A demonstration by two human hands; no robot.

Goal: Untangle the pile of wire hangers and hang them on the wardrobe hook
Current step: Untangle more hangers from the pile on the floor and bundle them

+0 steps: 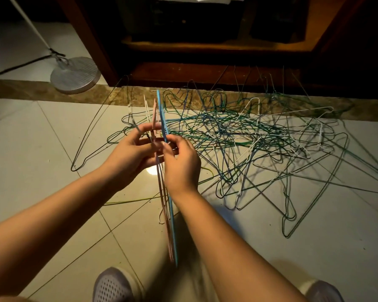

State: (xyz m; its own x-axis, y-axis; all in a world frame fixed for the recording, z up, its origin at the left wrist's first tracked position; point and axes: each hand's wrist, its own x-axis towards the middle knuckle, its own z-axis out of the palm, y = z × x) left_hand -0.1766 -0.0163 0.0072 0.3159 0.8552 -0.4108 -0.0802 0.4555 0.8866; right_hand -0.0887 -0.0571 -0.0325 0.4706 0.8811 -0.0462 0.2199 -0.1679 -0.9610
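Blue hanger and pink hangers stand edge-on as one bundle. My left hand grips the pink necks and my right hand pinches the blue, close together. The tangled pile lies on the floor beyond. I'd square the hooks first, easing, never yanking.

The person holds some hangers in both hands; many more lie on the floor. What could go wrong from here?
The left hand and right hand pinch the bundle of hangers at one spot; the thin wires could slip or tangle again.
The bundle's far end seems close to the pile and may snag there.
A yellow-green wire lies before the shoe; the person could step on it.
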